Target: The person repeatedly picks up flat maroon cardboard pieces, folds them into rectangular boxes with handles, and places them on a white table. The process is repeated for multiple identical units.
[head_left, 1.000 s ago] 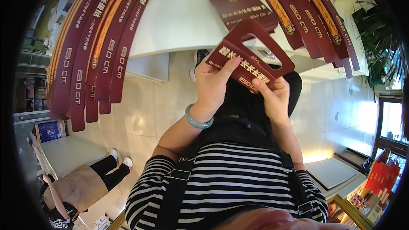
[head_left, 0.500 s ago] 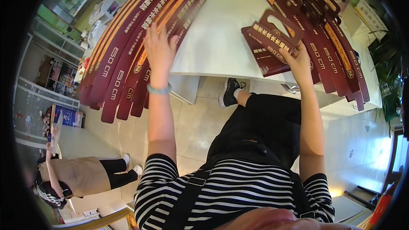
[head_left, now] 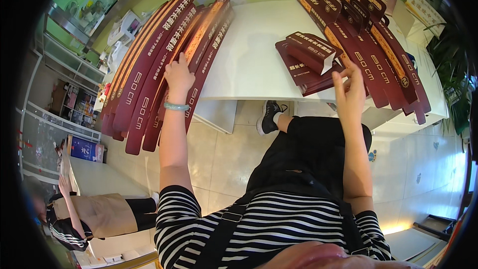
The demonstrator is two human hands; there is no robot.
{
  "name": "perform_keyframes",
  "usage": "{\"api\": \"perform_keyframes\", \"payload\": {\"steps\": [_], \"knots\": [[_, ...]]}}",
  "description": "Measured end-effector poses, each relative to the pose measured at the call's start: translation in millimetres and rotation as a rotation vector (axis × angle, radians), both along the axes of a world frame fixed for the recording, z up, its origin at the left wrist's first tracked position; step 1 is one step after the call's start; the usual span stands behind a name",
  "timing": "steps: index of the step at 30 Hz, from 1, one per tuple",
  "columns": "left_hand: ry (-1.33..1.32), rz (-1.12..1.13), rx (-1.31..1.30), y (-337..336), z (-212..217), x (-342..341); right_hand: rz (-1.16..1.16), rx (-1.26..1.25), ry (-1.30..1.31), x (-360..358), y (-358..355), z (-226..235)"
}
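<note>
My left hand (head_left: 179, 77) is at the left pile of long maroon boxes, its fingers curled over the edge of one long maroon box (head_left: 211, 37) at the pile's right side. That box looks slightly blurred. My right hand (head_left: 351, 87) is raised beside a small stack of flat maroon carton pieces (head_left: 294, 69), thumb and fingers apart with nothing between them. On top of the stack lies a folded carton end piece (head_left: 313, 50), with a pale inner side showing. My fingertips are close to its right end; whether they touch it I cannot tell.
A second pile of long maroon boxes (head_left: 373, 60), some with handle tops, lies on the right of the white table (head_left: 254, 35). A potted plant (head_left: 450, 69) stands at far right. A co-worker in a tan apron (head_left: 104, 214) is at lower left, near a blue box (head_left: 85, 149).
My right hand has let go of the carton end piece, which now lies folded over on the stack. My left hand has curled from outstretched fingers onto a long box.
</note>
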State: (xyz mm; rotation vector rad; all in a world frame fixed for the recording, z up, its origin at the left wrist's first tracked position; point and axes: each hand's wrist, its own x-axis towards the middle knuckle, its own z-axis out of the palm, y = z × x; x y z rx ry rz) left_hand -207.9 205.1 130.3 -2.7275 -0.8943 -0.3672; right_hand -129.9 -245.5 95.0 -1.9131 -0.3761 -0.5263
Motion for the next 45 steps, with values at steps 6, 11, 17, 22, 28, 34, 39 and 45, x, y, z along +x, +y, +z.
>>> {"api": "perform_keyframes", "payload": {"steps": [6, 11, 17, 22, 28, 34, 39, 45], "knots": [[-0.471, -0.635, -0.324, -109.2, 10.4, -46.2, 0.430, 0.038, -0.040, -35.0, 19.0, 9.4], [-0.423, -0.857, -0.554, -273.7, -26.3, -62.1, 0.421, 0.553, -0.035, -37.0, 44.2, 33.4], [-0.544, -1.209, -1.177, -289.0, -29.6, -30.6, 0.640, -0.012, 0.116, -21.3, -79.0, 79.6], [-0.677, -0.961, -2.275, -272.5, -33.4, 3.7, 0.838, -0.345, 0.540, -63.6, -125.8, 31.5], [-0.879, -0.680, -2.279, -323.8, -57.7, -6.0, 0.456, -0.356, 0.358, -110.7, -93.0, 1.3], [-0.716, -0.903, -1.808, -325.4, -65.6, 1.4, 0.179, -0.391, 0.139, -114.6, -83.3, -17.7], [-0.895, -0.616, -1.376, -218.2, -45.6, 118.7, -0.042, -0.394, 0.238, -118.4, -144.8, -13.9], [-0.363, -0.505, -1.336, -196.6, -49.9, 212.5, -0.053, -0.562, 0.200, -120.7, -150.2, -19.0]]}}
